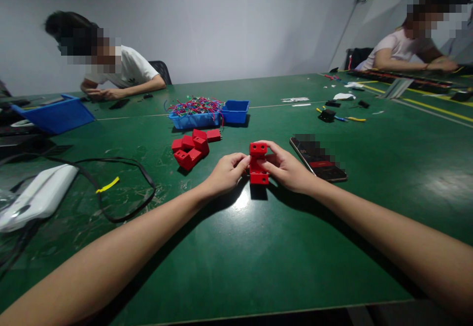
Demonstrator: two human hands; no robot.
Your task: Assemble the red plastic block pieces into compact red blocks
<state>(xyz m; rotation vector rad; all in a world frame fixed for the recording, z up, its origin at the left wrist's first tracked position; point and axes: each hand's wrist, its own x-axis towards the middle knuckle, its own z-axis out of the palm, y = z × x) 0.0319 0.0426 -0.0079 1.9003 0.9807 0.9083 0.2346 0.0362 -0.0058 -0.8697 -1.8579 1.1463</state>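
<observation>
Between my hands, at the middle of the table, is a red block-shaped part (258, 164) with small round holes on its end faces. My left hand (229, 172) closes on its left side, thumb and fingers pressed against it. From the right, my right hand (286, 167) grips the same part, its thumb lying across the front. The fingers behind the part are hidden. Left of my hands, a small heap of similar red blocks (191, 147) lies on the table.
Behind the heap stand a blue bin (195, 120) full of coloured wires and another blue bin (235, 113). A phone (320, 161) lies right of my hands. A black cable (153, 188) and white device (40, 193) are at left; pliers (345, 118) lie farther right. Two people sit opposite.
</observation>
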